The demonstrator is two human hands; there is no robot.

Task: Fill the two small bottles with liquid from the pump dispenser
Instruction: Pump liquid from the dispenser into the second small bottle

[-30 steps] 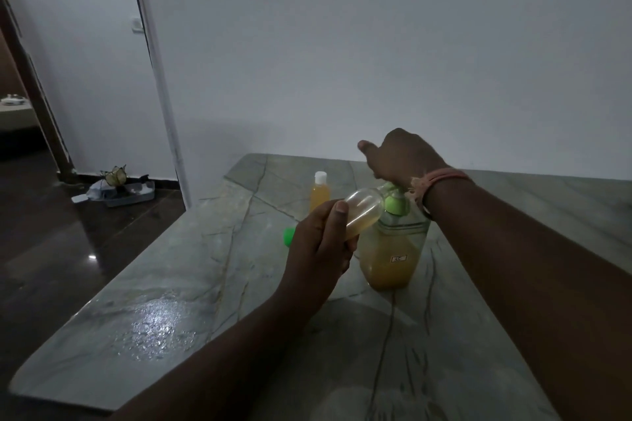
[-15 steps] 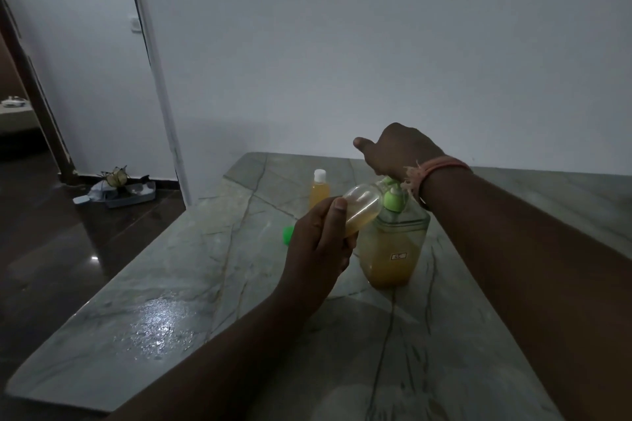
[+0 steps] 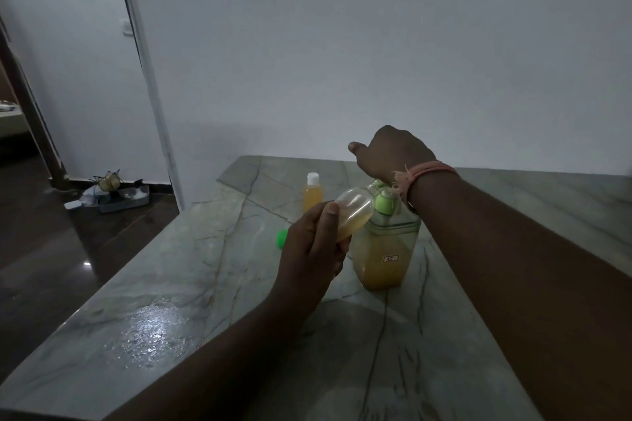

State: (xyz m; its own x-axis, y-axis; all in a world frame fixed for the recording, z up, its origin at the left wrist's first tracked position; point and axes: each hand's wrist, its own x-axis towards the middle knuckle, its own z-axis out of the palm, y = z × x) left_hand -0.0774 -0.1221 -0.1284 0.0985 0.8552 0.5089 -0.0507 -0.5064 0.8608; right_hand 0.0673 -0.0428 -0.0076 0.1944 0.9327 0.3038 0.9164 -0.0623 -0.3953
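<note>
The pump dispenser stands mid-table, clear with amber liquid and a green pump head. My right hand rests on top of the pump head, palm down, thumb pointing left. My left hand holds a small clear bottle tilted with its mouth at the pump spout; amber liquid pools in the lower part of the bottle. A second small bottle, full of amber liquid and closed with a white cap, stands upright behind. A green cap lies on the table left of my left hand.
The grey marble table has a wet shine near its front left and its left edge drops to a dark floor. A white wall is close behind. On the floor by the doorway lies a tray of small items.
My right hand has risen a little on the pump head. The left hand keeps the small bottle at the spout, almost still.
</note>
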